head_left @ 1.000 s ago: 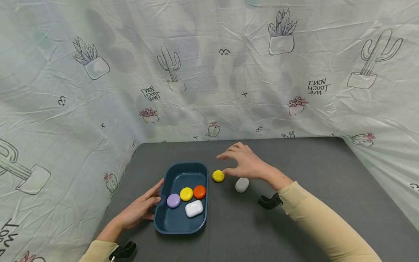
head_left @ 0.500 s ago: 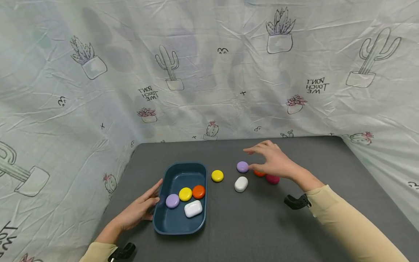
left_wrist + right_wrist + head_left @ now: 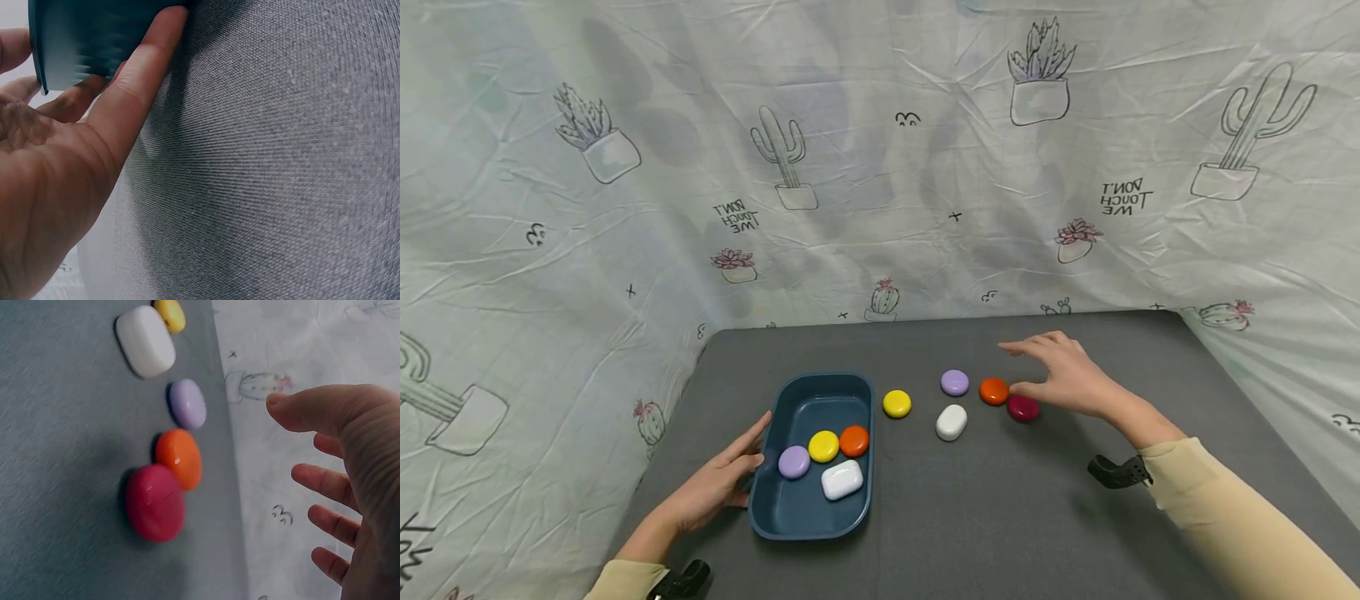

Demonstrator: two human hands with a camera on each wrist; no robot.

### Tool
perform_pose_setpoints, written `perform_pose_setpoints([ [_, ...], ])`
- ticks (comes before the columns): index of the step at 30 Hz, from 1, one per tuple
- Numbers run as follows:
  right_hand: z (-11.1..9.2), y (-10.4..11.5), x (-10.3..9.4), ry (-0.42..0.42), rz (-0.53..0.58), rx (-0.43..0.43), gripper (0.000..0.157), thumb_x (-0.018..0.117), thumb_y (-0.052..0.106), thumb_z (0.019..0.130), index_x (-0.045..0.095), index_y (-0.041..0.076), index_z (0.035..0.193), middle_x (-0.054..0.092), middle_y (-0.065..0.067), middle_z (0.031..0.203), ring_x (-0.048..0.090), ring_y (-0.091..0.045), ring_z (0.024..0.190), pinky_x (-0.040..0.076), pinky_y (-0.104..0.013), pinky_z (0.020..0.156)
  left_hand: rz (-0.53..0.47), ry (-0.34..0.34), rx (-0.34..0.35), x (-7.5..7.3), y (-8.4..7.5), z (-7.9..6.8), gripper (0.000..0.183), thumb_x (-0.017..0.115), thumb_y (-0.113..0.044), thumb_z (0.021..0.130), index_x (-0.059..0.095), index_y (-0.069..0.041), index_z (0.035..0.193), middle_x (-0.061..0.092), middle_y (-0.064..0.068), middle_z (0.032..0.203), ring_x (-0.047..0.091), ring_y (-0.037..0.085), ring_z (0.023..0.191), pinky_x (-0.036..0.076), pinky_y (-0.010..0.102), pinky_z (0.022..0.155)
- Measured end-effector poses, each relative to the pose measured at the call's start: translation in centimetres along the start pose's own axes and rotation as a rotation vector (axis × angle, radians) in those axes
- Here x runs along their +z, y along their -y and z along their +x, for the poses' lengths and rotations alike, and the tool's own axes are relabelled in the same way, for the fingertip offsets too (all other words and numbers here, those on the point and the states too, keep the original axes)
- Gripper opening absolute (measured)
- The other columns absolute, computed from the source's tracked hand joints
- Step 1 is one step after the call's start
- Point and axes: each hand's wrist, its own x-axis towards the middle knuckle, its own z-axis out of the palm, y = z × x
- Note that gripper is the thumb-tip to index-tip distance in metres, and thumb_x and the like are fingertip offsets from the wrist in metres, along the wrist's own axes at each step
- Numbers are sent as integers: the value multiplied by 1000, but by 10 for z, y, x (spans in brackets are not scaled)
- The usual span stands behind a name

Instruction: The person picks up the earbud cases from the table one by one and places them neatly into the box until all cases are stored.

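My left hand (image 3: 718, 483) lies against the left side of a dark blue tray (image 3: 760, 517), its fingers extended along the outer wall. In the left wrist view, fingers (image 3: 134, 81) touch the tray's wall (image 3: 62, 44). Inside the tray are smooth glossy rounded pieces: purple (image 3: 793, 462), yellow (image 3: 823, 447), orange (image 3: 853, 441) and a white block (image 3: 842, 480). Above the table at right, my right hand (image 3: 1071, 379) holds nothing, fingers spread and thumb apart. Its thumb overlaps a dark red rounded piece (image 3: 1022, 409) in the head view; an orange piece (image 3: 993, 392) touches that one.
Between the tray and the right hand, a yellow piece (image 3: 897, 404), a purple piece (image 3: 954, 382) and a white piece (image 3: 951, 422) lie on the grey table (image 3: 970, 517). A printed cactus sheet (image 3: 850, 167) hangs behind and at both sides.
My right hand has moved right, from over the yellow piece past the purple and orange ones to the dark red one, uncovering the pieces on the table. The left hand stays at the tray.
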Motion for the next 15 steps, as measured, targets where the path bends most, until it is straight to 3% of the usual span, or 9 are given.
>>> perform_pose_setpoints([
  [7,-10,-14,8,65,4,33,68,84,33,86,57,17,147,63,-8,134,40,-36,130,28,-63,102,-2,6,4,1,-2,-1,66,45,-30,111,8,-44,164,8,24,167,34,48,140,54,56,88],
  [15,-16,-28,18,93,5,37,74,85,40,84,58,14,147,63,-8,133,42,-37,128,30,-65,101,7,-7,3,2,-2,1,66,46,-30,111,8,-43,164,8,23,168,29,49,143,53,58,90],
])
